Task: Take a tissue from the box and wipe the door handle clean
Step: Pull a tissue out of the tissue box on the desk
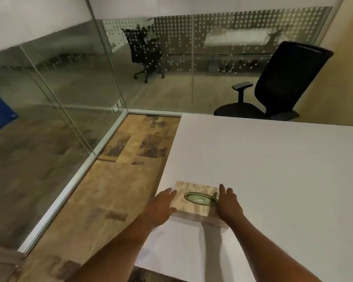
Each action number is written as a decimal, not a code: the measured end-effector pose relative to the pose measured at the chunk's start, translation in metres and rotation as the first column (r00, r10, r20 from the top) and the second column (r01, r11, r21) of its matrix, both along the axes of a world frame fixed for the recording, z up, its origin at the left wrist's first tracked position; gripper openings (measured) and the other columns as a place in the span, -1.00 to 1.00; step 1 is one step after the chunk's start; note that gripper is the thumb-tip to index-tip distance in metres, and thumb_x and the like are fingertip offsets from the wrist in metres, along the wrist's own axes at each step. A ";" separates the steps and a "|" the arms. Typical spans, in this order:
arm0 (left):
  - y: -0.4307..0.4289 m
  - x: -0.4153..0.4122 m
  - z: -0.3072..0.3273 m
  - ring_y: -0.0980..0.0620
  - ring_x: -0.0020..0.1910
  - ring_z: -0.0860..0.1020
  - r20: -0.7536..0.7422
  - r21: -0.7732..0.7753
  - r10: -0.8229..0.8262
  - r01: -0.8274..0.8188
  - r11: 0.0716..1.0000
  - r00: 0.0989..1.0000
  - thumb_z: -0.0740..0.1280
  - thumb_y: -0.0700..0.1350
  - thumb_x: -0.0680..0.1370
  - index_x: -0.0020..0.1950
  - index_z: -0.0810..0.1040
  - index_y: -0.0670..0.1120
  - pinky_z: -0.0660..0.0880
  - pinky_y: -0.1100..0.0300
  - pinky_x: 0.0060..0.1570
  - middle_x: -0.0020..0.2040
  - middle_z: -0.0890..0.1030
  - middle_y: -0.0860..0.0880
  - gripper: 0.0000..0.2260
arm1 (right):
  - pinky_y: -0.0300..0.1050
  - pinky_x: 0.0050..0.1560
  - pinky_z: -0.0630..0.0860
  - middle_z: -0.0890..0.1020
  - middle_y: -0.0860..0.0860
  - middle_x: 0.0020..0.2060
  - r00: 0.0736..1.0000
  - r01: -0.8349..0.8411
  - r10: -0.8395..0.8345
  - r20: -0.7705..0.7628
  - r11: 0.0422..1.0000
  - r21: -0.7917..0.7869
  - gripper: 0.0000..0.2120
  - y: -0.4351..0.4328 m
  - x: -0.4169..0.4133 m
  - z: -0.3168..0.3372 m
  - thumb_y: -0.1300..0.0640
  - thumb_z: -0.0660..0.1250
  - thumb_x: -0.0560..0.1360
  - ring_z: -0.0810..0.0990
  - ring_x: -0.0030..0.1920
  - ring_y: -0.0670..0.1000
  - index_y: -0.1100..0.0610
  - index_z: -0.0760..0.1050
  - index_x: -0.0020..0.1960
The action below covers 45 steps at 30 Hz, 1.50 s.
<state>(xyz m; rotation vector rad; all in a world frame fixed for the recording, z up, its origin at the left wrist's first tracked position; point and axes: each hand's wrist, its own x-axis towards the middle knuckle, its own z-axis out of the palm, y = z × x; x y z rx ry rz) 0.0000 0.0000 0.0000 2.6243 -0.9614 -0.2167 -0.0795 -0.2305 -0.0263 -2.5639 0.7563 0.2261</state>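
A rectangular tissue box (pixel 194 202) with a beige, leafy printed pattern lies flat near the left edge of a plain white table (pixel 273 169), close to the person. Its top face carries a gold-rimmed oval opening (pixel 200 199) with something pale green showing inside; no tissue sticks up from it.

The left hand (pixel 161 208) rests against the left end of the box, fingers held straight and together, palm turned towards the cardboard, gripping nothing. The right hand (pixel 228 204) is set flat against the right end in the same way, fingers extended and pointing away from the person, its edge just beside the oval opening. Both bare forearms reach in from the bottom of the view.

To the left of the table the floor (pixel 114 180) is a worn tan surface with darker patches. Beyond it stand clear glass partition walls (pixel 55 82) in pale metal frames. A black office chair (pixel 277 82) with armrests sits at the table's far side. Behind the glass, a second black chair (pixel 145 51) stands in front of a dotted frosted panel (pixel 212 33).
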 end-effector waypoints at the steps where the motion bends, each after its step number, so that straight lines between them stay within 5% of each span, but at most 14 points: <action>1: -0.004 0.000 -0.006 -0.03 0.46 0.32 0.027 -0.012 -0.030 0.030 0.999 0.999 0.39 -0.03 0.49 0.46 0.31 -0.14 0.29 0.21 0.38 0.50 0.23 -0.12 -0.41 | 0.06 -0.04 0.50 0.36 0.15 0.20 1.000 -0.001 0.001 0.017 1.000 -0.006 -0.46 -0.003 0.001 0.000 0.24 0.19 0.49 0.41 0.19 0.18 0.13 0.11 0.43; 6: -0.014 0.006 -0.030 -0.11 0.49 0.25 -0.121 -0.024 -0.014 0.011 1.000 0.993 0.33 -0.12 0.54 0.44 0.34 -0.12 0.24 0.17 0.42 0.51 0.18 -0.19 -0.52 | 0.00 -0.14 0.44 0.43 0.13 0.07 0.997 0.032 -0.035 0.072 0.998 0.051 -0.66 -0.012 0.005 -0.022 0.23 0.17 0.49 0.43 0.11 0.17 0.13 0.29 0.25; 14: -0.025 0.013 -0.061 0.02 0.53 0.14 -0.215 0.063 -0.029 0.044 0.997 0.976 0.23 -0.22 0.58 0.50 0.26 -0.02 0.25 0.16 0.45 0.57 0.11 -0.07 -0.52 | 0.02 -0.12 0.53 0.49 0.13 0.01 0.994 -0.038 0.047 0.097 0.995 -0.089 -0.83 -0.018 0.005 -0.037 0.24 0.18 0.49 0.43 0.04 0.17 0.17 0.45 0.05; 17: -0.031 0.012 -0.066 0.04 0.50 0.20 -0.150 0.027 -0.053 0.057 0.998 0.987 0.23 -0.23 0.59 0.47 0.30 -0.11 0.17 0.56 0.26 0.54 0.17 -0.10 -0.56 | -0.05 -0.22 0.44 0.50 0.11 -0.02 0.984 -0.112 0.125 0.128 0.988 -0.104 -0.84 -0.015 0.012 -0.040 0.29 0.17 0.45 0.44 0.03 0.14 0.17 0.47 -0.02; 19: -0.032 0.013 -0.065 0.01 0.46 0.29 -0.053 0.112 -0.086 0.092 0.989 0.995 0.25 -0.19 0.58 0.45 0.32 -0.17 0.25 0.51 0.19 0.51 0.25 -0.12 -0.57 | -0.09 -0.26 0.38 0.51 0.11 -0.06 0.971 -0.181 0.189 0.145 0.981 -0.072 -0.86 -0.009 0.019 -0.040 0.29 0.17 0.45 0.47 0.00 0.14 0.18 0.49 -0.07; 22: -0.036 0.006 -0.050 -0.22 0.07 0.63 -0.007 0.027 0.008 -0.008 1.000 1.000 0.58 -0.34 0.21 0.06 0.60 -0.39 0.59 0.18 -0.07 0.14 0.58 -0.38 -0.55 | -0.12 -0.25 0.36 0.54 0.11 -0.11 0.952 -0.268 0.269 0.147 0.963 -0.025 -0.84 -0.003 0.033 -0.041 0.25 0.20 0.46 0.52 -0.02 0.15 0.19 0.56 -0.09; 24: -0.035 -0.001 -0.051 -0.27 -0.24 0.68 0.072 -0.026 -0.063 0.065 0.998 0.995 0.66 -0.36 -0.06 -0.24 0.67 -0.37 0.63 0.01 -0.37 -0.17 0.68 -0.36 -0.56 | -0.15 -0.23 0.34 0.56 0.12 -0.09 0.937 -0.315 0.321 0.136 0.947 -0.065 -0.81 -0.001 0.040 -0.042 0.23 0.23 0.45 0.53 0.00 0.15 0.17 0.60 -0.05; 26: -0.038 -0.004 -0.051 -0.26 -0.31 0.67 0.094 0.030 -0.121 0.118 0.993 0.988 0.66 -0.36 -0.08 -0.30 0.65 -0.37 0.62 -0.01 -0.44 -0.22 0.68 -0.36 -0.58 | -0.12 -0.17 0.39 0.58 0.12 -0.08 0.920 -0.362 0.374 0.118 0.926 -0.111 -0.80 -0.001 0.046 -0.042 0.21 0.25 0.44 0.51 0.03 0.16 0.16 0.62 -0.03; 30: -0.039 -0.001 -0.050 -0.26 -0.31 0.67 0.078 0.068 -0.131 0.126 0.990 0.988 0.67 -0.33 -0.06 -0.30 0.66 -0.35 0.62 0.01 -0.42 -0.20 0.68 -0.35 -0.60 | -0.06 -0.07 0.47 0.56 0.11 -0.05 0.879 -0.461 0.475 0.055 0.873 -0.159 -0.79 -0.004 0.055 -0.041 0.16 0.26 0.47 0.47 0.07 0.14 0.13 0.63 0.01; 38: -0.038 0.008 -0.058 -0.08 -0.28 0.69 0.066 0.182 -0.113 0.100 0.978 0.991 0.69 -0.14 -0.03 -0.28 0.70 -0.20 0.64 0.19 -0.33 -0.18 0.73 -0.19 -0.61 | -0.04 -0.05 0.31 0.54 0.07 0.07 0.780 -0.615 0.618 -0.101 0.727 -0.304 -0.81 -0.005 0.068 -0.043 0.14 0.24 0.50 0.43 0.14 0.14 0.15 0.59 0.01; 42: -0.040 0.013 -0.064 -0.14 0.24 0.50 0.000 0.245 -0.050 0.049 0.968 0.999 0.37 -0.17 0.49 0.21 0.56 -0.25 0.48 0.14 0.22 0.34 0.50 -0.23 -0.69 | -0.03 -0.06 0.30 0.54 0.10 0.10 0.761 -0.636 0.643 -0.090 0.710 -0.303 -0.77 -0.004 0.072 -0.044 0.14 0.21 0.52 0.42 0.14 0.15 0.23 0.56 0.05; 45: -0.040 0.014 -0.066 -0.02 0.38 0.33 -0.005 0.247 -0.027 0.027 0.969 1.000 0.18 -0.12 0.61 0.39 0.40 -0.14 0.30 0.23 0.34 0.50 0.30 -0.10 -0.65 | -0.02 -0.12 0.25 0.53 0.14 0.08 0.712 -0.683 0.697 -0.080 0.664 -0.304 -0.78 -0.005 0.074 -0.043 0.17 0.19 0.52 0.41 0.11 0.17 0.26 0.54 0.02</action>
